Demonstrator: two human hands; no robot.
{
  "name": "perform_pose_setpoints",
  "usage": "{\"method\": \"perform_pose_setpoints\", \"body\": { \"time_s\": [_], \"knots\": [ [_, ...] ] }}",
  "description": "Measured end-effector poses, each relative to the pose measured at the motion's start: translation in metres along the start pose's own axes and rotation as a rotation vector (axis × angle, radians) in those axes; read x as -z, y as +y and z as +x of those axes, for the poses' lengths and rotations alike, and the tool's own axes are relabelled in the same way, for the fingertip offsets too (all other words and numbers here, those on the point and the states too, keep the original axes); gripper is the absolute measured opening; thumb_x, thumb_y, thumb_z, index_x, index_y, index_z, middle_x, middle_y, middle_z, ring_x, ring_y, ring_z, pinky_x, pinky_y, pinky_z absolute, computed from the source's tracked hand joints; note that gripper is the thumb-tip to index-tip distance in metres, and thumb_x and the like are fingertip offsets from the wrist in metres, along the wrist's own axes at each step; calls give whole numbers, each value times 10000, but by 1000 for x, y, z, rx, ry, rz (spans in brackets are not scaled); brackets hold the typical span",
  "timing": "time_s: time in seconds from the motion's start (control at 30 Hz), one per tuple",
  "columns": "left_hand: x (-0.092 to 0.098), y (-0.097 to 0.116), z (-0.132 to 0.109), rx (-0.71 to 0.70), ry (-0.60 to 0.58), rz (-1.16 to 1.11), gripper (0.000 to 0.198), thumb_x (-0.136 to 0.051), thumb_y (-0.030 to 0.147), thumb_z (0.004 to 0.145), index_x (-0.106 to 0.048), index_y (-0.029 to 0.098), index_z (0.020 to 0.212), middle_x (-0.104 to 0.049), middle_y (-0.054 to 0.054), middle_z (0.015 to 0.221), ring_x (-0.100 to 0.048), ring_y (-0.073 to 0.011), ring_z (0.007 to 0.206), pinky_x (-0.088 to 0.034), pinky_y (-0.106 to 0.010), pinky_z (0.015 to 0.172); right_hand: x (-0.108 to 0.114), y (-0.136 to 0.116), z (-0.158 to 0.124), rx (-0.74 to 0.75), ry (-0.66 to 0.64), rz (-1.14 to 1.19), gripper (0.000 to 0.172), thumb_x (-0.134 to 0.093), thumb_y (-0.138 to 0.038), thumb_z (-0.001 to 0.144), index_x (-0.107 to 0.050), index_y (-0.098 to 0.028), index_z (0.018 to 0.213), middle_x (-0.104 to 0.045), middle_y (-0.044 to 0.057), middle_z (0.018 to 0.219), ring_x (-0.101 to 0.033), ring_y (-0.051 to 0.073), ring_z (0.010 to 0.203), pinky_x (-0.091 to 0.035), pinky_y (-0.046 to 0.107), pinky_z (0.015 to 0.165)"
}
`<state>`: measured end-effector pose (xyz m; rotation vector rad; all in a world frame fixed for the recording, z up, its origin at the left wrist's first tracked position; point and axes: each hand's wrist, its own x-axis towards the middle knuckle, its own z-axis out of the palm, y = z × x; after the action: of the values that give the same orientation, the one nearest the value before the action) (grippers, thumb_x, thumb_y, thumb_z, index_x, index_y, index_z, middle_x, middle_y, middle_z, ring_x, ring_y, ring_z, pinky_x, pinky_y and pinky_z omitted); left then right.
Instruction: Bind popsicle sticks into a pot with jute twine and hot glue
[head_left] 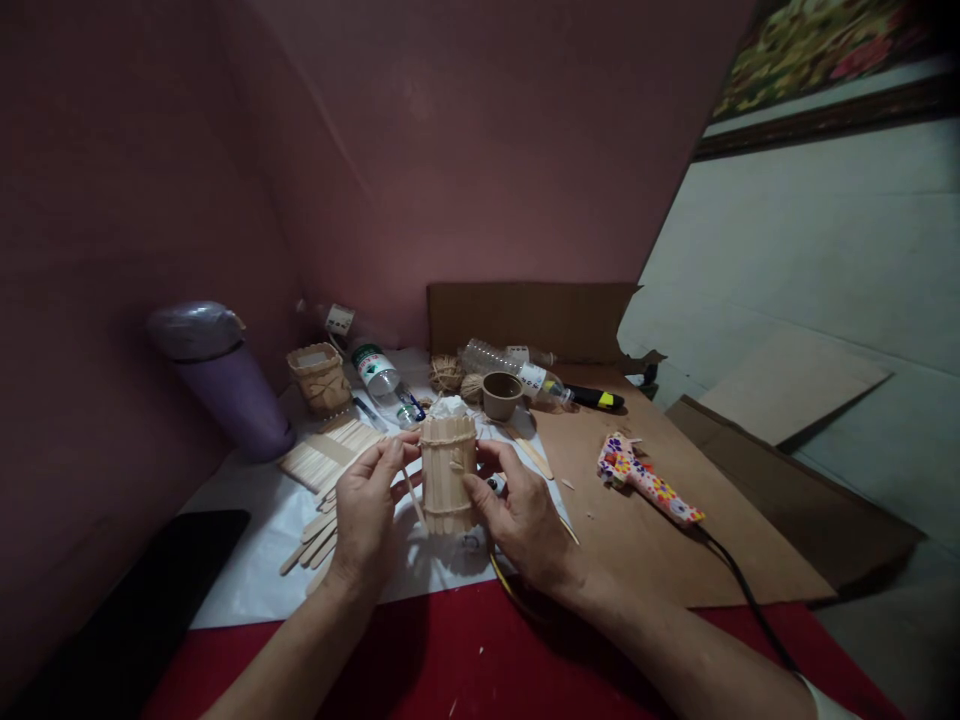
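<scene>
A person's two bare hands steady a container of upright craft sticks (448,475) between them over a red worktop (420,660). The right hand (529,515) is clamped on the container's right side, thumb across the front; the left hand (367,505), at the opposite edge, appears closed on a thin stick (415,497) slanting beside the container.

Cord-like bands ring the container near top and bottom, and a hard squeeze from the right thumb could bow or loosen the slats if their bond is weak. The thin stick looks slight enough to snap or skid should the left hand press it against the rounded wall.

To the right of the right hand, a flower-patterned tool shaped like a glue gun (649,480) lies on cardboard (592,520); its black cord (750,595) runs close to the right forearm, where a sweep of the elbow could drag the tool. If hot, its nozzle could burn. Just left of the left hand, loose craft sticks (319,540) could scatter under a careless wrist.
</scene>
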<state>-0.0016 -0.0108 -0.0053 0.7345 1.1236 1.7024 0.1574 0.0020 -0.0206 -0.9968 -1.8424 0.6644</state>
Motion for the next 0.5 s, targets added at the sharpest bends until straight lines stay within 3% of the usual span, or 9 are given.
{"method": "perform_pose_setpoints", "body": {
  "time_s": [0.5],
  "knots": [
    [-1,0,2,36,6,-39,324,-768,423,662,-724,136,808,-717,-79,913,-654,-206,839,-532,-334,756,-1,3,1,42,11,-40,304,-517,-223,917,-570,-188,1214,-680,113,1116,-633,257,1025,-518,431,868]
  ]
}}
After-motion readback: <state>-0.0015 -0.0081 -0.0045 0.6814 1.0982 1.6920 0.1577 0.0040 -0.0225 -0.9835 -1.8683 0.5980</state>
